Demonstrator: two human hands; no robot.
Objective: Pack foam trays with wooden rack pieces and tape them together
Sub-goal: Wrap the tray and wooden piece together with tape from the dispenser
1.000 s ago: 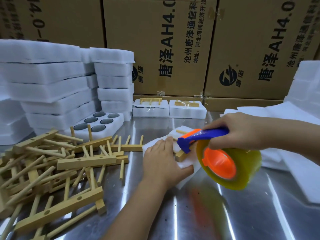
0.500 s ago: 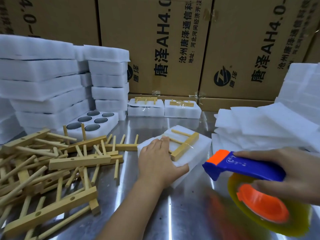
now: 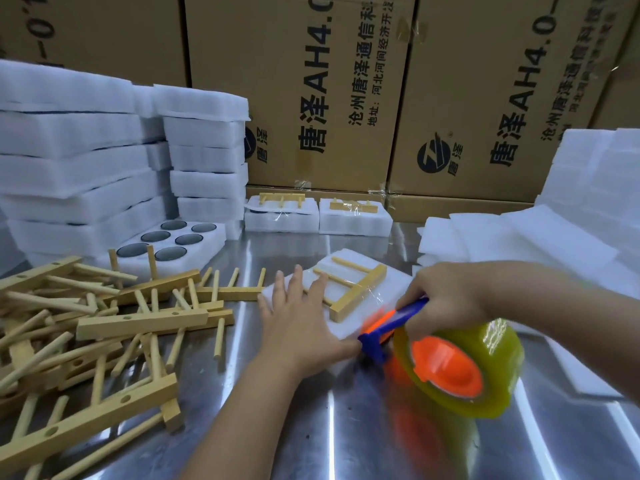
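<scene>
L hand (image 3: 298,320) flat & open on foam tray (image 3: 346,256) w/ wooden rack piece (image 3: 360,292) on top, mid-bench (image 3: 311,427), R hand (image 3: 446,296) gripping tape dispenser (image 3: 450,368) at tray's near edge: prob best to press firm & pull tape taut, straight over the piece.

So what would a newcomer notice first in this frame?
The yellow-green tape dispenser, gripped by the right hand at lower right, noses up to the central foam tray. The left hand presses flat on that tray, which bears a wooden rack piece; loose rack pieces pile up at left.
</scene>
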